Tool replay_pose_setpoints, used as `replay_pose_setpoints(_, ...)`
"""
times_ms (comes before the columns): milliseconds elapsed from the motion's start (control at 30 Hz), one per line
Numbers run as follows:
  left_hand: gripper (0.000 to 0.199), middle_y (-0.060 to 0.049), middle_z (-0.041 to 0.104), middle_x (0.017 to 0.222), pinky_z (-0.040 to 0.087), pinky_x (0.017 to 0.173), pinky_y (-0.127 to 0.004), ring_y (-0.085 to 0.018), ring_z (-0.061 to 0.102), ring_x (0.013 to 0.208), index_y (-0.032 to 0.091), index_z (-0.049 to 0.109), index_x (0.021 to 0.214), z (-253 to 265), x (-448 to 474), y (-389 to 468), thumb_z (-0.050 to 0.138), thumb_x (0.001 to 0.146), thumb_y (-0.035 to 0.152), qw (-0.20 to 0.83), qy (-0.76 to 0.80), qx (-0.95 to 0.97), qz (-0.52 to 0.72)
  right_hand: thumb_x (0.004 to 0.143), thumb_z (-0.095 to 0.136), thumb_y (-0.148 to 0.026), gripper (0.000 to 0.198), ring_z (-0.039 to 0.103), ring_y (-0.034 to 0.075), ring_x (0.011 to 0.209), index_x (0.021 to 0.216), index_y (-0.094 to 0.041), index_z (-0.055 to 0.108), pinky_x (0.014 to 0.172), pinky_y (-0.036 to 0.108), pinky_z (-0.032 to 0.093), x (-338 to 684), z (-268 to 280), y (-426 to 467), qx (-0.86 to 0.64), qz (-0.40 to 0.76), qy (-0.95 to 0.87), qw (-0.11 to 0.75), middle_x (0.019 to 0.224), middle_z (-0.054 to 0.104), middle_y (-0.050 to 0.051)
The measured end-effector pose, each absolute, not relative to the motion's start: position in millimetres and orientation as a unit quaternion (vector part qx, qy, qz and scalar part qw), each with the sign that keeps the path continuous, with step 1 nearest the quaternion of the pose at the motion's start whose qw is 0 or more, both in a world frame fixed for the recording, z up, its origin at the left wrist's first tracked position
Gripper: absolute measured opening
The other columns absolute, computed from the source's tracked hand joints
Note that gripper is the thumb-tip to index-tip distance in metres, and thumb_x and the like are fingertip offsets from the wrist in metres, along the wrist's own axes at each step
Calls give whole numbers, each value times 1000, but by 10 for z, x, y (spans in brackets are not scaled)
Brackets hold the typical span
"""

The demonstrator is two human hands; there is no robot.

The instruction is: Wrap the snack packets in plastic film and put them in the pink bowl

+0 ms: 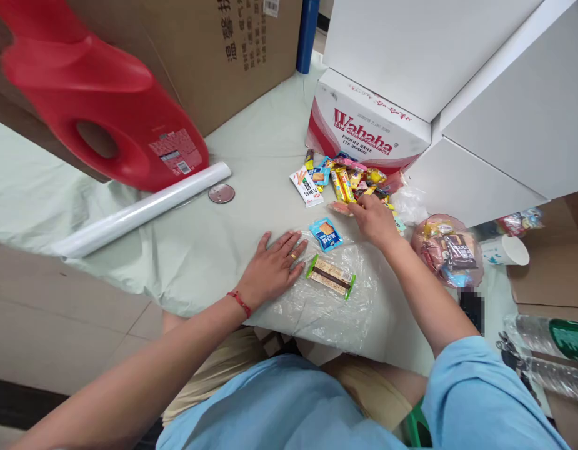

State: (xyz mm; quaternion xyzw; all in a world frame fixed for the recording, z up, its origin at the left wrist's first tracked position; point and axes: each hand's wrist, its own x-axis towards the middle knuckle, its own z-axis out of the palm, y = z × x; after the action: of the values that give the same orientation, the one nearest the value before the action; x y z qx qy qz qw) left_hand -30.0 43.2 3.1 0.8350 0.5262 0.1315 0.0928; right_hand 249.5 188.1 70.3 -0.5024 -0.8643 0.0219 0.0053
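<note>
The left hand (272,267) lies flat and released on the crinkled clear plastic bag (335,300) at centre frame, beside a green-ended brown snack bar (330,276) and a small blue packet (325,234). The right hand (375,219) pinches a pink wrapped sweet (339,208) at the edge of the colourful snack pile (347,178). These packets look light, crinkly and slippery; grip by the sealed ends. The worktop's near edge lies just below the bag; open room sits at left centre.

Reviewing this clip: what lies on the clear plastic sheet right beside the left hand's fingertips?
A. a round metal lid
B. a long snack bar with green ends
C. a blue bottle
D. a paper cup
B: the green-ended snack bar lies on the clear plastic sheet, just right of the flat left hand.
</note>
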Motion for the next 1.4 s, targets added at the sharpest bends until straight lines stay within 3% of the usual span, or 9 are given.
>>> replay_pose_setpoints(167, 54, -9, 40, 171, 14, 132, -63, -28, 39, 159, 27, 49, 160, 18, -306, 432, 34, 111, 43, 96, 527, 834, 132, 89, 71, -23, 27, 64, 33, 111, 115, -23, 78, 97, 41, 49, 2331, 905, 2206, -451, 105, -872, -157, 113, 73, 13)
replay_pose_setpoints(333, 55, -9, 40, 171, 15, 132, -63, -28, 38, 159, 26, 48, 161, 37, -307, 430, 34, 111, 44, 95, 527, 836, 118, 101, 44, -9, 52, 58, 36, 131, 150, -20, 58, 98, 44, 51, 1731, 787, 2514, -527, -5, -850, -18, 150, 59, 20)
replay_pose_setpoints(433, 56, -9, 40, 171, 16, 132, -63, -28, 38, 160, 29, 45, 163, 47, -305, 427, 35, 110, 44, 88, 529, 836, 113, 104, 36, -9, 55, 64, 32, 123, 154, -23, 53, 94, 42, 51, 1453, 609, 2627, -534, 3, -845, -21, 156, 55, 17)
replay_pose_setpoints(567, 58, -9, 37, 173, 15, 132, -62, -27, 35, 161, 29, 42, 165, 42, -305, 427, 34, 110, 47, 81, 529, 837, 118, 106, 36, -13, 43, 68, 31, 115, 136, -18, 66, 90, 37, 49, 1438, 539, 2587, -565, 4, -825, 10, 138, 67, 17)
replay_pose_setpoints(767, 57, -9, 35, 173, 14, 132, -64, -27, 35, 161, 25, 46, 162, 51, -295, 439, 34, 111, 46, 100, 530, 833, 120, 100, 52, -25, 22, 65, 23, 87, 108, -15, 70, 78, 32, 46, 2054, 736, 1950, -612, 94, -760, 196, 96, 73, 9)
replay_pose_setpoints(867, 56, -9, 35, 174, 13, 132, -64, -27, 35, 161, 25, 46, 162, 55, -294, 444, 33, 111, 46, 98, 532, 833, 117, 89, 66, -42, 22, 49, 15, 59, 90, -19, 64, 59, 26, 38, 2332, 704, 1363, -593, 352, -660, 298, 66, 57, -3)
replay_pose_setpoints(1000, 58, -11, 35, 174, 14, 132, -65, -27, 34, 161, 23, 44, 163, 34, -293, 438, 32, 111, 45, 86, 529, 838, 103, 75, 75, -49, 43, 46, 12, 54, 104, -21, 61, 52, 23, 35, 2397, 455, 566, -568, 555, -519, 315, 68, 57, -6)
replay_pose_setpoints(1200, 58, -11, 35, 173, 13, 129, -71, -31, 33, 162, 25, 42, 164, -18, -252, 273, 27, 112, 45, 84, 539, 834, 85, 80, 64, -43, 45, 58, 17, 65, 120, -21, 63, 63, 28, 47, 2387, 214, 17, -649, 439, -543, 303, 82, 67, -2)
replay_pose_setpoints(1400, 56, -8, 35, 174, 10, 128, -75, -32, 36, 160, 32, 40, 165, -63, -377, 57, 26, 112, 45, 87, 559, 820, 82, 90, 57, -36, 49, 63, 18, 71, 135, -19, 63, 69, 30, 53, 2456, 250, 79, -612, 451, -602, 244, 98, 72, 4)
